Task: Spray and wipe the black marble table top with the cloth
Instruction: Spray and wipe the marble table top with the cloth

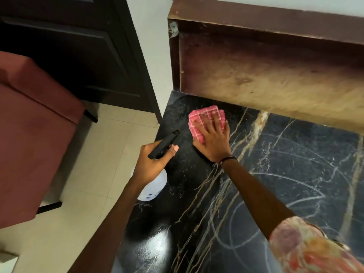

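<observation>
On the far left corner of the black marble table top (266,174) lies a pink checked cloth (199,123), pressed flat under the right hand (213,138), whose fingers are spread straight across it. Just left of it, the left hand (152,164) grips a spray bottle (155,186) by its black head, fingers curled round it, over the table's left edge. Curved pale streaks mark the marble to the right. A red chair (33,119) stands on the tiled floor at left.

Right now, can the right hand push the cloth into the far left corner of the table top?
Probably yes. The right hand presses flat on the cloth beside that corner of the table top, with bare marble between them.
</observation>
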Tool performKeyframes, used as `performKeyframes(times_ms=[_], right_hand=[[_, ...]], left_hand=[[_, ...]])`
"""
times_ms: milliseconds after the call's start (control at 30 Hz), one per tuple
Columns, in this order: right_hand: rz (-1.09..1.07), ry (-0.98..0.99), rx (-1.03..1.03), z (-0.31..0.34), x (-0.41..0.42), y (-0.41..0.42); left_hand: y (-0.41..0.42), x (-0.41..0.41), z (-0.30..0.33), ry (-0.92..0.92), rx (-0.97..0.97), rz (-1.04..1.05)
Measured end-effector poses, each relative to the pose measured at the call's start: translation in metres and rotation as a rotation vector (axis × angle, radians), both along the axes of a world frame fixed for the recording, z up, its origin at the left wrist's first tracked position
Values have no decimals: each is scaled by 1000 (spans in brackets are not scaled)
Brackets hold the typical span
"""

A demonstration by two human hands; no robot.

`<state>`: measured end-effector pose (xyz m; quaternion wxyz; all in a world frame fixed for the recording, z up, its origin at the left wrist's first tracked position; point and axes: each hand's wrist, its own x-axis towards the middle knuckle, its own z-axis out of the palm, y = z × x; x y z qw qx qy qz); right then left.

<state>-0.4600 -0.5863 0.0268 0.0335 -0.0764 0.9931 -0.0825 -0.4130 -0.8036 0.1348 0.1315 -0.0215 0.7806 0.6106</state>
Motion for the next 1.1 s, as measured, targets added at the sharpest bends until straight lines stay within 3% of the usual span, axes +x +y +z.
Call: performKeyframes(times_ms=[100, 267, 433, 633, 767, 933, 1100], right_hand=[[82, 26, 49, -6, 42, 44], [-217, -18, 32, 4, 51, 137], [-444, -100, -29, 12, 2, 122], [-107, -71, 29, 7, 26, 73], [-6, -23, 47, 1, 81, 110], [-225, -69, 43, 9, 84, 169], [-486, -163, 1, 17, 26, 132]], left_hand=[[2, 1, 3, -1, -3, 21], [0, 2, 3, 11, -7, 36], [4, 0, 2, -4, -29, 10], [9, 4, 1, 23, -62, -42], [13, 5, 6, 19, -82, -55], [11, 3, 6, -15, -74, 11], [6, 1, 3, 13, -67, 34]])
